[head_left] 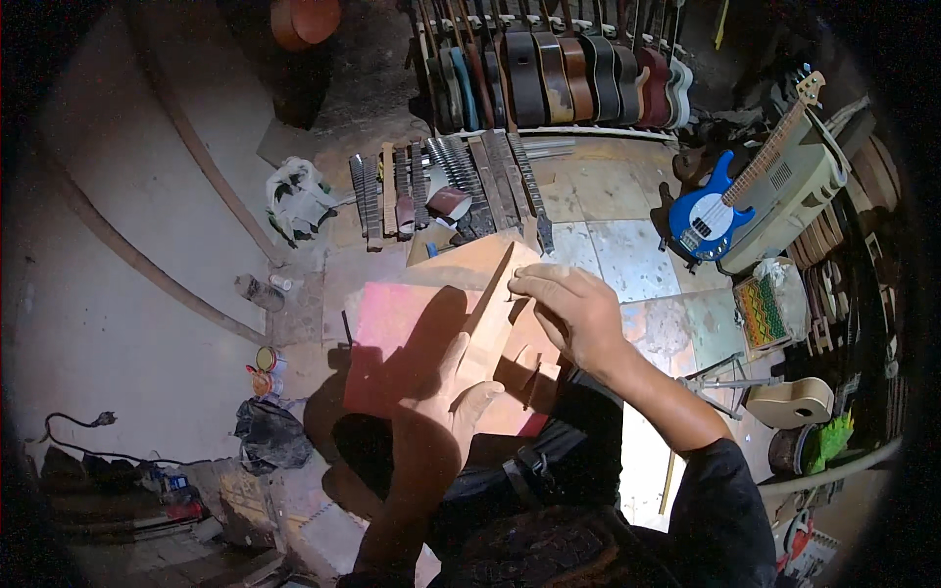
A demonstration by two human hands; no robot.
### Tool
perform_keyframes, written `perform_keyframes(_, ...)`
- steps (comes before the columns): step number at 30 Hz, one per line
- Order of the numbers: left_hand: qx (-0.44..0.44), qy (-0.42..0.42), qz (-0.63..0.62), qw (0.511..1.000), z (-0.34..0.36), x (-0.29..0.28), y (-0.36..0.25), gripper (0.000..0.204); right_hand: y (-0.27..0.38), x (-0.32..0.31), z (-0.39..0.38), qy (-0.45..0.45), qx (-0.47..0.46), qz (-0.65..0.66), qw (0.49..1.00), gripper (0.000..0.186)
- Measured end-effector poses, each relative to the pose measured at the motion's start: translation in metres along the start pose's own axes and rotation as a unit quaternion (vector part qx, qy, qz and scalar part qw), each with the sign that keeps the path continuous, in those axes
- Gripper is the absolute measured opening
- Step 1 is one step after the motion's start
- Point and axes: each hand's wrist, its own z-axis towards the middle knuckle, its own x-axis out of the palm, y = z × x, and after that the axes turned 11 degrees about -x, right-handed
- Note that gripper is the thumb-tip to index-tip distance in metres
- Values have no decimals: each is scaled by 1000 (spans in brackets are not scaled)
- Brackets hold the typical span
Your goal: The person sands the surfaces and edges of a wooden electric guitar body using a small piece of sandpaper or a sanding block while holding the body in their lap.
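Observation:
A long pale piece of wood (497, 309) slants up and away over my lap. My left hand (441, 407) wraps its lower part, with the thumb on the near side and the fingers mostly hidden beneath. Bent fingers of my right hand (578, 309) press against its upper end from the right; whether a small thing lies under those fingertips I cannot tell. Below the wood a pink board (387, 338) rests across my lap, with my hands' shadow on it. A small wooden block (542, 389) shows beside the near end, partly in shade.
Slotted dark wooden strips and tools (421, 191) lie on the floor ahead. Beyond stands a rack of guitars (559, 78). To the right, a blue bass guitar (711, 216) leans on a pale case-like unit (784, 191). Cans (267, 360) and a black bag (270, 436) sit at left.

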Motion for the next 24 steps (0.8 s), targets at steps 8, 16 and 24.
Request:
perform_keyframes(8,-129,62,39,989,-1,-5,-28,54,-12,0,-4,-5,19,-35,999,45)
perform_keyframes(16,-59,28,43,997,1,-1,-28,61,-6,1,2,-44,15,-38,998,41)
perform_keyframes(24,-58,23,6,998,0,3,-24,62,4,9,-6,-15,4,-55,998,47)
